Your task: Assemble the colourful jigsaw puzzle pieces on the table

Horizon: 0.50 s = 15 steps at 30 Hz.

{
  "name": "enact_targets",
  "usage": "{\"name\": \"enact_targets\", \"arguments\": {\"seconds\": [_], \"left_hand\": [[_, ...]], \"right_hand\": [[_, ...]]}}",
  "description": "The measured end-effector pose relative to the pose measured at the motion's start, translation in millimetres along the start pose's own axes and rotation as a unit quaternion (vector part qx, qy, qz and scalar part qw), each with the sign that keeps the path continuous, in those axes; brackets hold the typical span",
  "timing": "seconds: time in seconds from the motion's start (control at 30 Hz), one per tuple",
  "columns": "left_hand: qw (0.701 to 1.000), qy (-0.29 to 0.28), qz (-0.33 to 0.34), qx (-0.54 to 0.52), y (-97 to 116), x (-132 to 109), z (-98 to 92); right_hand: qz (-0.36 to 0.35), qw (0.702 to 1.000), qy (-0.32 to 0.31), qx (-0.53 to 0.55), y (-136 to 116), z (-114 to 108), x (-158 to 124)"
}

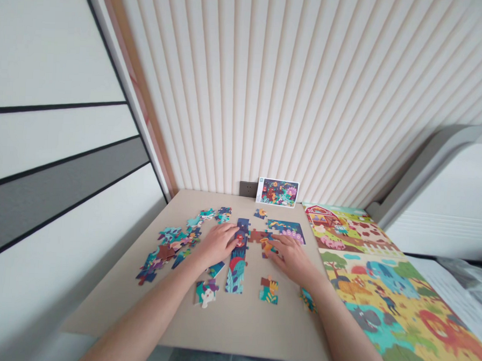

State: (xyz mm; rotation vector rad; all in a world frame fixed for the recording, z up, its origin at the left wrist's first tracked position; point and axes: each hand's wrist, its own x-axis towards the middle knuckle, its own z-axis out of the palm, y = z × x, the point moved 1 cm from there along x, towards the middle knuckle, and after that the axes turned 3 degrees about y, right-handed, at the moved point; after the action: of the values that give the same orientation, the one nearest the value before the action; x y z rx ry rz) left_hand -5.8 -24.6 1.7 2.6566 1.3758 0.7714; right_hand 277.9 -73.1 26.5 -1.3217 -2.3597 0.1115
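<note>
Both forearms (145, 315) angle toward 12 o'clock over the beige bench (233, 325). A bright farm-scene puzzle mat (381, 285) lies at 3 o'clock, a loose heap of jigsaw pieces (167, 249) at 9 o'clock, and a picture card (277, 192) stands at 12 o'clock. Between my hands, a joined strip of jigsaw pieces (236, 269) runs from 12 to 6 o'clock. It lies at 3 o'clock from my left hand (217, 245), nearer than my right, and those flat, spread fingers (232, 233) touch it. My right hand (291, 260) lies at 3 o'clock from a brown jigsaw piece (256, 236), its fingertips (272, 245) just beside it; I cannot tell whether they grip anything.
</note>
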Motion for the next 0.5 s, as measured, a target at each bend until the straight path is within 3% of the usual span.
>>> {"name": "enact_targets", "arguments": {"seconds": [0.27,0.5], "left_hand": [[1.0,-0.013,0.016,0.003,0.9,-2.7,4.6],[1.0,-0.011,0.021,0.015,-0.2,-2.4,5.3]], "right_hand": [[0.001,1.0,0.004,0.002,-7.6,15.9,7.6],[-0.004,1.0,-0.001,0.008,-3.8,14.6,5.2]]}}
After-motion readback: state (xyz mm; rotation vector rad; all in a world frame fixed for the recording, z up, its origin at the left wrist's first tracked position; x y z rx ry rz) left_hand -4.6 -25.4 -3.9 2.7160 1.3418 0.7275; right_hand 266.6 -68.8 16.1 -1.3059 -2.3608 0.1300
